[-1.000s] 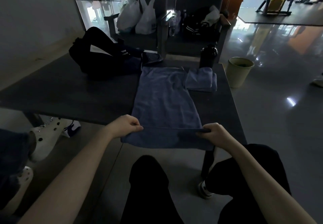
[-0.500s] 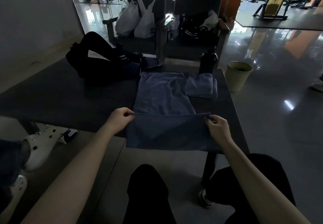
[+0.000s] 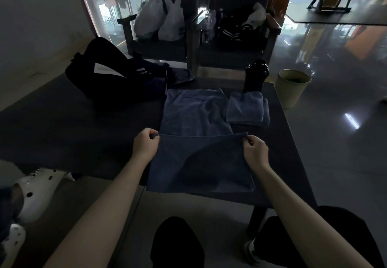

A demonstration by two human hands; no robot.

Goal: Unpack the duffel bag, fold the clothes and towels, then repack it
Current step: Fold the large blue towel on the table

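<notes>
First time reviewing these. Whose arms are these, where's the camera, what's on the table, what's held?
There is no machine: a person wears a camera on the head, looking down at their own arms. The left hand and right hand each pinch a corner of a blue towel, holding that end raised; its far part lies flat on the dark table. To its right sits a folded towel, a dark bottle behind it, and the black duffel bag at the far left.
</notes>
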